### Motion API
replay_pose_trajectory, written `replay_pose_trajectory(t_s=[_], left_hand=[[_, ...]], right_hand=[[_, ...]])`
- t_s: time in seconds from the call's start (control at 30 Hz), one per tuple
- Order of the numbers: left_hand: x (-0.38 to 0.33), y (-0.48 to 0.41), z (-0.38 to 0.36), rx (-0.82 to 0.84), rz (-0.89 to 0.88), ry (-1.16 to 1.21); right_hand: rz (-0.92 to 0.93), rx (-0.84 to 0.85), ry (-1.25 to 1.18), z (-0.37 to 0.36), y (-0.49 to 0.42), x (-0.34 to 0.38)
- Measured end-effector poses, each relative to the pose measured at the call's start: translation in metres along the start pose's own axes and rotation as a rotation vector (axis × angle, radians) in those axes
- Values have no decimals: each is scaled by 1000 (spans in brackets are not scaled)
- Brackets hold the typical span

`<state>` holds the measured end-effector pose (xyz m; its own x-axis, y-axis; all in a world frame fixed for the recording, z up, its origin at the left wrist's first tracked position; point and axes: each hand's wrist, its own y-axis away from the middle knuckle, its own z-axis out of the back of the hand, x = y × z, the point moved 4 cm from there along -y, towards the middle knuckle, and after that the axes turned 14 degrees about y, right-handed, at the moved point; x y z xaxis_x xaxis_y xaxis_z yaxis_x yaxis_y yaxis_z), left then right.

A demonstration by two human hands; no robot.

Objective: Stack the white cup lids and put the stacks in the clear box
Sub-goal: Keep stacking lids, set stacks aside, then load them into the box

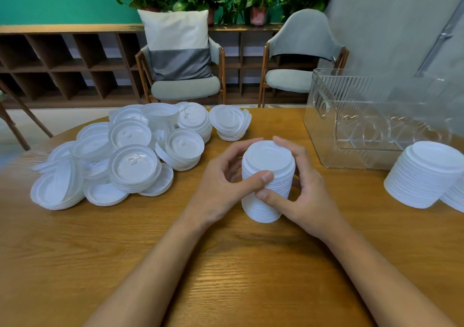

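I have a stack of white lids [268, 156] standing upright near the middle of the table [226, 264], and both grips are closed on it. My left hand [226, 176] curls round its left side with the thumb across the front, and my right hand [305, 191] curls round the right side with the thumb pressed lower down. I judge I am squaring this stack up, so the work is roughly at its midpoint. The clear box [326, 125] sits at the far right corner of the table, and through its ribbed walls I see no lids inside, so nothing looks packed yet. A finished stack [424, 173] stands at the right edge just in front of the box, with the rim of a second stack [455, 198] showing beside it at the frame's edge. Along the left and far side lies a big heap of loose lids [120, 158], some nested in short bunches, others tipped on edge. That heap has to be stacked, and every stack, the one in my grips included, has to go into the box.
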<state>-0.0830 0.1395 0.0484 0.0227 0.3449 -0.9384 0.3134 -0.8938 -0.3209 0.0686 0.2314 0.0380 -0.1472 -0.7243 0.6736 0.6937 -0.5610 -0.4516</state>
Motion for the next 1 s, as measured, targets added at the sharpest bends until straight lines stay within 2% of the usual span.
replay_pose_trajectory(t_s=[0.13,0.27,0.4,0.57,0.73,1.0], left_hand=[[8,3,-3,-28,-42,31],[18,4,-3,-41,-58,12],[22,2,2,-31,-74,-37],[34,0,23,-252,-15,-168],[34,3,12,-102,-13,-392],[43,4,3,89,-50,-560]], right_hand=[[-50,-90,35,-3,11,4],[-61,-86,201,-13,22,7],[-56,-90,237,-19,22,6],[-107,-140,264,-8,25,1],[-164,-240,345,26,37,-11],[-306,-407,467,82,49,-35]])
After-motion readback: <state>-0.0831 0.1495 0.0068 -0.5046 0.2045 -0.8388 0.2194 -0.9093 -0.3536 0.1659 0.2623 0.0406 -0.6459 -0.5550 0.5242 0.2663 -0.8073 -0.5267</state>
